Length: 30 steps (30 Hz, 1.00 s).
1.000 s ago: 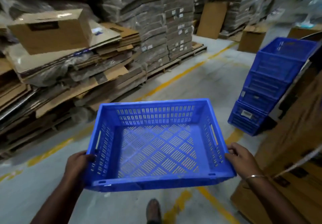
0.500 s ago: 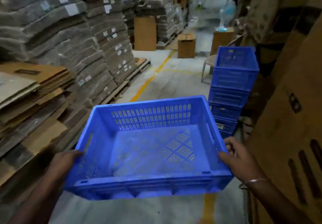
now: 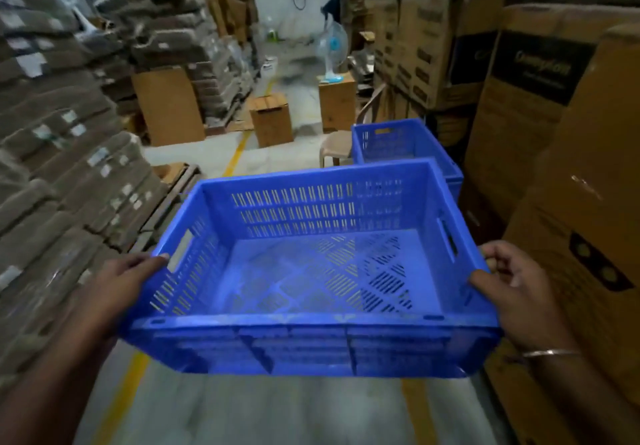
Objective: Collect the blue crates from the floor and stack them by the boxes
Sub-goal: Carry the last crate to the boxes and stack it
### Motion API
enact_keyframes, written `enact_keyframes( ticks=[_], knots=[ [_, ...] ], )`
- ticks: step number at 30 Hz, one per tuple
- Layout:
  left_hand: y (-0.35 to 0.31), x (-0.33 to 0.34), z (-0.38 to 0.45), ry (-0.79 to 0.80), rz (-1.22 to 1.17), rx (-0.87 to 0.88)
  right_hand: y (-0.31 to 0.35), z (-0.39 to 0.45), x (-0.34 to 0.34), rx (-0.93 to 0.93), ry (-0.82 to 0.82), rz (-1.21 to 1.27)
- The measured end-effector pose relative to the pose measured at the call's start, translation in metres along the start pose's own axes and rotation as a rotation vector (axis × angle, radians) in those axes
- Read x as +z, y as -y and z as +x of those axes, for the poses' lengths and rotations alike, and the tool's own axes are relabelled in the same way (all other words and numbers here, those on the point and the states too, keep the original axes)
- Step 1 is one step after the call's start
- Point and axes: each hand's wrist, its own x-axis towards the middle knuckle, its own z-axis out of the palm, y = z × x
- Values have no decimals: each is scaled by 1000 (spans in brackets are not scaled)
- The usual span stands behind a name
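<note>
An empty blue slotted plastic crate [image 3: 311, 271] hangs in the air in front of the person, carried level with its long axis running left to right. The left hand [image 3: 121, 282] is closed around the left end wall just below the handle slot, and the right hand [image 3: 512, 292] is curled over the right rim, thumb on the near corner — both fully gripping, neither free. The place it is bound for, the stack of matching blue plastic crates [image 3: 405, 143], stands straight ahead and slightly to the right, beyond the carried crate's far wall and partly hidden by it; the right hand is the nearer one. That stack sits hard against the tall brown cardboard boxes [image 3: 554, 126] lining the right side, so there is little spare room there, and a tan plastic chair [image 3: 337, 143] stands just beside it on the left. The grey concrete floor [image 3: 277, 410] with its yellow lines lies open between the piled flat cartons [image 3: 69, 167] on the left and the boxes — room, I judge, to approach head-on.
</note>
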Motion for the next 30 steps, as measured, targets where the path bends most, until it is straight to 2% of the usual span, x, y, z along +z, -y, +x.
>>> enact_keyframes(
  ticks=[6, 12, 19, 25, 30],
  knots=[
    [-60, 61, 168, 146, 27, 125, 2, 97, 47, -25, -162, -49],
    [-109, 136, 357, 267, 59, 204, -8, 192, 104, 18, -317, -39],
    [-195, 235, 539, 468, 39, 292, -18, 292, 169, 69, -508, -106],
    [-287, 352, 634, 631, 63, 450, -43, 358, 195, 106, -728, -159],
    [-348, 463, 677, 736, 45, 541, -68, 422, 182, 96, -897, -231]
  ],
)
